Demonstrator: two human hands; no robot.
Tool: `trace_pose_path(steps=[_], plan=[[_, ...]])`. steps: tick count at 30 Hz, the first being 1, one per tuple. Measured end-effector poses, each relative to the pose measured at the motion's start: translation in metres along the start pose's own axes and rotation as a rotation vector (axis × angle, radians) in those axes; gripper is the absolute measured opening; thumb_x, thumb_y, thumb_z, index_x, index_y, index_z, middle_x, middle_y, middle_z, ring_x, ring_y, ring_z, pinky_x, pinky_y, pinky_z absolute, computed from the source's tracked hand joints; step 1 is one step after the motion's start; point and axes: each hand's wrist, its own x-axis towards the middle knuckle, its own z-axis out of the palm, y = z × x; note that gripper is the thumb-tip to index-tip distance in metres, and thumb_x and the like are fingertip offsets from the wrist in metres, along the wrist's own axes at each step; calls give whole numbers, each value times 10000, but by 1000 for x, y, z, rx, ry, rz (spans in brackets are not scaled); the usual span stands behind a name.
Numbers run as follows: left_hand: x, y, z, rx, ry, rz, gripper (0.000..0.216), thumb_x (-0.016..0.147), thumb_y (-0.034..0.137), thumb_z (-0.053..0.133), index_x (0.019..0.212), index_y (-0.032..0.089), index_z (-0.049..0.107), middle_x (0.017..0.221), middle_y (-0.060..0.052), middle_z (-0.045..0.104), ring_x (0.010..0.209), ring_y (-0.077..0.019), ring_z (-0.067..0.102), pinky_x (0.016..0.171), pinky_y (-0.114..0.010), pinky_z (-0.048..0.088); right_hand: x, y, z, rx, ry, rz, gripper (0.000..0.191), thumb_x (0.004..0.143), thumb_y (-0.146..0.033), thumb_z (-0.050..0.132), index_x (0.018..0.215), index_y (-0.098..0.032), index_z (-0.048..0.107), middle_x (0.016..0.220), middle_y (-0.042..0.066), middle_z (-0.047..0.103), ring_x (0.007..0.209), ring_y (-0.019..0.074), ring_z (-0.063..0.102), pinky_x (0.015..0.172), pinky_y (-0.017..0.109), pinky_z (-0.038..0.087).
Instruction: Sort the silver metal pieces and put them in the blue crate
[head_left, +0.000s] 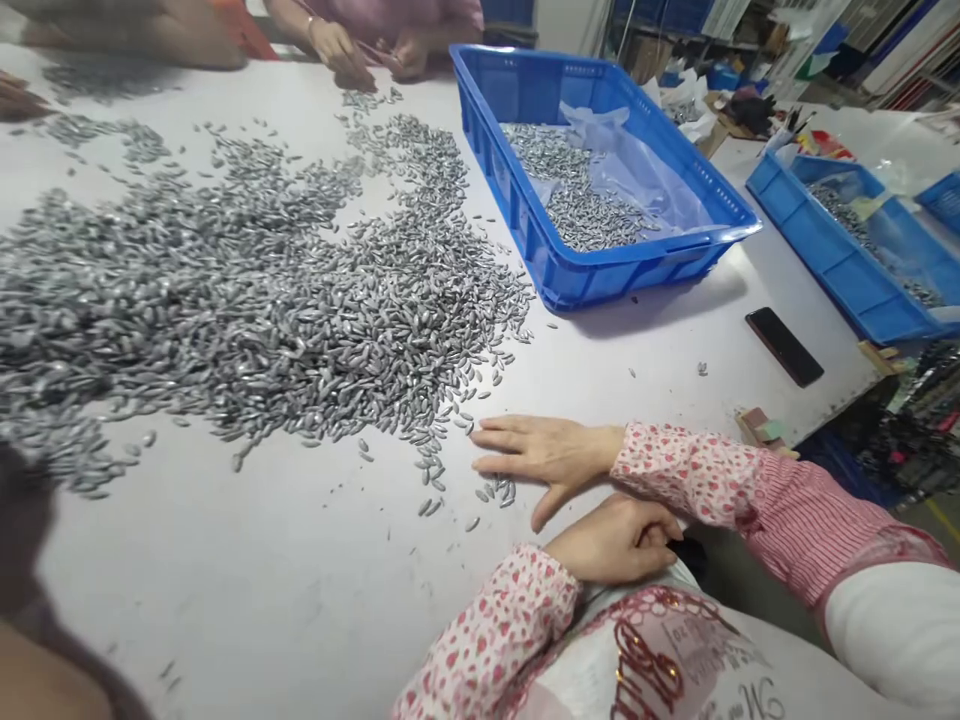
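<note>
My right hand [544, 455] lies palm down on the white table, fingers stretched out and thumb apart. Its fingertips are beside the edge of a wide spread of small grey, shiny, spindle-shaped pieces [322, 310]. A few loose pieces [499, 490] lie close under its fingers and thumb. Closer to my body, my left hand [615, 540] is curled at the table's edge, just below the right wrist. Its fingers are folded in, and whatever may be inside them is hidden. Both forearms wear strawberry-print sleeve covers.
A blue crate [637, 265] with plastic lining and more grey pieces stands beyond the spread. Farther right are a second blue crate [817, 250], a phone [784, 346] and a small block [761, 428] at the table edge. Other people's hands [341, 50] work across the table.
</note>
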Motion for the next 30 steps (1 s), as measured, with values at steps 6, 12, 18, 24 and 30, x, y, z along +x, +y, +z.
trace_pose_path(steps=[6, 12, 18, 24, 30], plan=[[2, -3, 7, -63, -43, -35, 263, 772, 118, 701, 1035, 132, 709, 702, 27, 601, 603, -100, 543, 605, -179, 418, 30, -15, 12, -85, 79, -23, 482, 941, -601, 461, 1131, -178, 593, 1162, 109, 587, 1077, 242, 513, 941, 372, 414], [2, -7, 9, -41, -53, -36, 272, 780, 123, 683, 1049, 138, 717, 702, 23, 608, 609, -104, 547, 629, -184, 425, 48, -7, 23, -269, 92, -14, 373, 1040, -358, 319, 840, -170, 570, 798, 44, 591, 708, 163, 543, 615, 310, 361], [0, -6, 8, -52, -35, -72, 271, 780, 157, 717, 1051, 149, 720, 693, 33, 592, 602, -97, 526, 630, -181, 420, 41, 3, 1, -208, 10, 66, 337, 1020, -346, 372, 792, -164, 541, 731, 30, 581, 612, 131, 504, 545, 274, 316], [-3, -10, 6, -66, -12, -43, 267, 794, 180, 707, 1059, 151, 718, 721, 30, 605, 619, -92, 530, 632, -179, 405, 36, 95, -122, -185, 562, 369, 403, 1024, -429, 376, 719, -186, 476, 686, 4, 525, 627, 116, 451, 623, 269, 359], [-3, -8, 2, -98, -8, -45, 272, 791, 178, 690, 1058, 131, 712, 720, 16, 617, 632, -105, 545, 624, -186, 411, 11, 207, -209, -304, 790, 857, 334, 992, -395, 466, 779, -158, 566, 795, 52, 610, 878, 183, 544, 887, 357, 405]])
